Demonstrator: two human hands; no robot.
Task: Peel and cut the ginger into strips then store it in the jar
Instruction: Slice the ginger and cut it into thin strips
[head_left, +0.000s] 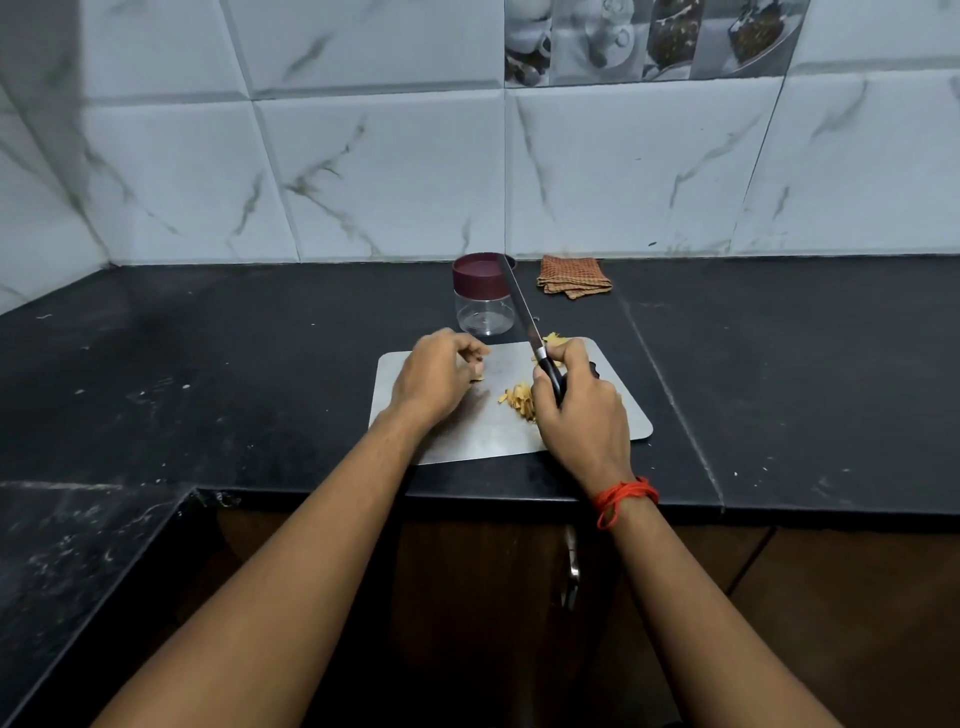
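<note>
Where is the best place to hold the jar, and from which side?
Grip the jar around its clear round body, below the maroon lid, so the lid stays free to open. It stands upright behind the cutting board. Probably best to come from its left, away from the knife blade.

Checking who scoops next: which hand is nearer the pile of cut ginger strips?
Right. The right hand, gripping the knife, is directly beside the strips; the left hand lies farther left.

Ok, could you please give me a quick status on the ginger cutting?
Left hand pinches ginger piece; right hand grips knife, blade raised. Ginger strips piled on cutting board. Jar empty, lid on.
</note>
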